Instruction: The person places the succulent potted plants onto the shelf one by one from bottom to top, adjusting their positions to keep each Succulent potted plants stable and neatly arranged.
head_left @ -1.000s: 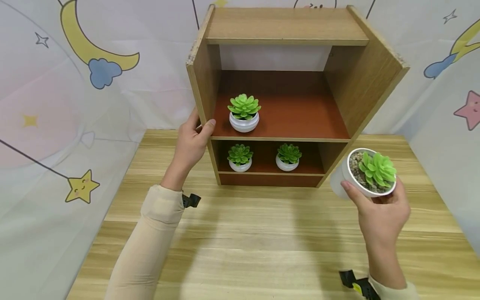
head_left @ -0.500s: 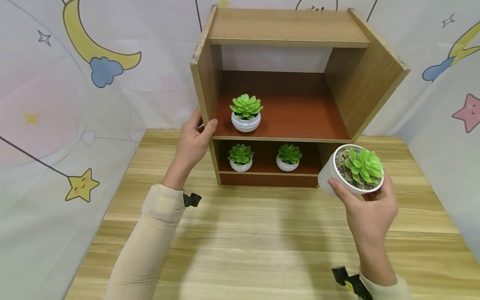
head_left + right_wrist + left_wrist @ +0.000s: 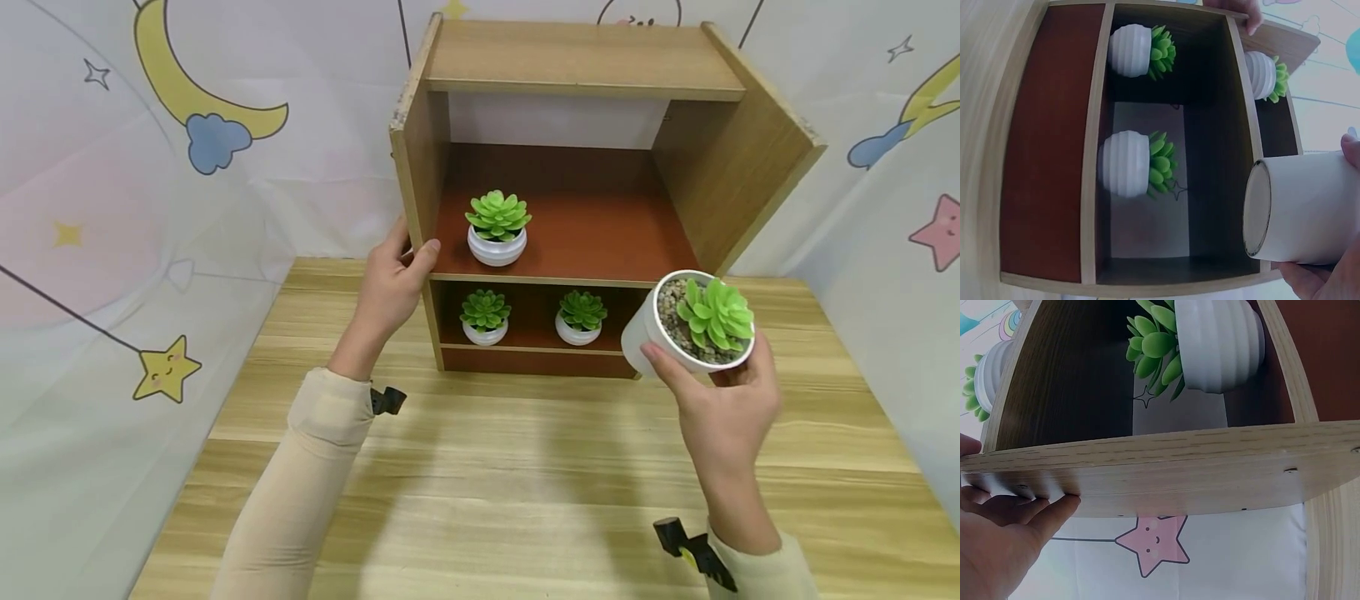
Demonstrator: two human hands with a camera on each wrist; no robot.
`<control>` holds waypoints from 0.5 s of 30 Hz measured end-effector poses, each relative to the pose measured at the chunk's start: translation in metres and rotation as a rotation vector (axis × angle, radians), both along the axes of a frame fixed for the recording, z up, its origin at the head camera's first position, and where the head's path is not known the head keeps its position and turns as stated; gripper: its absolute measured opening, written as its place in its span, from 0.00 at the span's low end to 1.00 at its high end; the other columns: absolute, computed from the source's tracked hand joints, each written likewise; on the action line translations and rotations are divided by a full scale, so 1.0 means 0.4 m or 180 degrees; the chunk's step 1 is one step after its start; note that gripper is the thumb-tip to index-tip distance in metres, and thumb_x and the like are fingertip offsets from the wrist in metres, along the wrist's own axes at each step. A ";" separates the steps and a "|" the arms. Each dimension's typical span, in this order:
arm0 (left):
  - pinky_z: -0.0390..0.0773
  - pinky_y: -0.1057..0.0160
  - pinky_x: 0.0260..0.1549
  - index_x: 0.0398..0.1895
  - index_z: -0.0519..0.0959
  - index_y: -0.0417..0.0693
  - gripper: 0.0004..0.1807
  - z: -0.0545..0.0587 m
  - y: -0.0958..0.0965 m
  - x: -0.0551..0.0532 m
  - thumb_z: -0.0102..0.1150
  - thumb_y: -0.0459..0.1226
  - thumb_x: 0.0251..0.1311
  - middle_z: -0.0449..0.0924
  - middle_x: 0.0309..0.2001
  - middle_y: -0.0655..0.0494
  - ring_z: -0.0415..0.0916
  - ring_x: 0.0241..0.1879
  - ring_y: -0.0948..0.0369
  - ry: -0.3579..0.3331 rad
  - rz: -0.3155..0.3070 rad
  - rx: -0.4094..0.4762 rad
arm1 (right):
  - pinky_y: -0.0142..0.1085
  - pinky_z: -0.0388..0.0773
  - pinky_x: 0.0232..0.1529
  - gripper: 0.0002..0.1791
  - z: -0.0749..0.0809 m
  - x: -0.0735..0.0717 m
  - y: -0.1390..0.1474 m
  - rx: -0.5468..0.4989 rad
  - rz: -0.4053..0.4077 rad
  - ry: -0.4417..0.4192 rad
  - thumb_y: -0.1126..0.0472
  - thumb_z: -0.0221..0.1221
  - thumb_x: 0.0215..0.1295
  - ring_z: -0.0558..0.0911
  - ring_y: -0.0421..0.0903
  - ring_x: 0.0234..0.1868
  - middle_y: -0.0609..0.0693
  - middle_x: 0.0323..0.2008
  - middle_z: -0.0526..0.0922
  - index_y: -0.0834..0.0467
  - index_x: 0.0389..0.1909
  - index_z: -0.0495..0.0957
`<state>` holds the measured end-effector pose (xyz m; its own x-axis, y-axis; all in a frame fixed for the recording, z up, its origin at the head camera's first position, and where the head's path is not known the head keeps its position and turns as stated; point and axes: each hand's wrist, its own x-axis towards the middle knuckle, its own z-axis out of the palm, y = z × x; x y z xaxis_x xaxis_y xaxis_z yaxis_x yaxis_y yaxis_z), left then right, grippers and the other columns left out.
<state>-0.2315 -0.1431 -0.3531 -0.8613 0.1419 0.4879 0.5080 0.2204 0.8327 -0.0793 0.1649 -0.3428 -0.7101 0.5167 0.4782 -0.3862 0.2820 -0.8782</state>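
Observation:
My right hand [image 3: 727, 408] grips a white plastic pot with a green succulent [image 3: 714, 313] in gravel, tilted, in front of the shelf's right side. In the right wrist view the smooth pot's base [image 3: 1257, 209] points at the shelf. My left hand [image 3: 387, 287] holds the left side panel of the wooden shelf [image 3: 585, 65], thumb at the front edge and fingers [image 3: 1054, 515] against the outer face. A small potted succulent [image 3: 497, 229] stands at the left of the middle board. Two more, a left succulent [image 3: 485, 317] and a right succulent [image 3: 581, 317], stand in the lower compartment.
The shelf stands on a wood-grain table [image 3: 495, 483] near a pale printed cloth backdrop [image 3: 330, 108]. Its right side panel [image 3: 757, 158] rises beside the held pot. The middle board [image 3: 592, 217] extends right of its small pot.
My right hand has carried the potted succulent leftward and slightly up, to the shelf's right front. The left hand keeps its grip on the side panel. The head view shifts slightly.

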 end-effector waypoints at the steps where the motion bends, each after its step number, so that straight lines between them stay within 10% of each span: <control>1: 0.72 0.54 0.57 0.73 0.65 0.55 0.28 0.001 0.000 0.000 0.51 0.40 0.70 0.72 0.63 0.49 0.72 0.59 0.59 -0.0004 -0.0002 0.0002 | 0.33 0.75 0.53 0.44 0.002 -0.004 -0.002 0.0001 0.0005 0.0006 0.79 0.76 0.37 0.78 0.51 0.55 0.58 0.55 0.78 0.60 0.62 0.75; 15: 0.70 0.49 0.58 0.71 0.65 0.38 0.26 0.061 0.017 0.054 0.49 0.31 0.69 0.72 0.61 0.37 0.71 0.60 0.48 0.0035 -0.0017 -0.0005 | 0.34 0.76 0.52 0.45 0.044 -0.027 -0.040 0.0105 0.0158 0.0121 0.77 0.75 0.40 0.78 0.50 0.54 0.58 0.55 0.78 0.60 0.64 0.73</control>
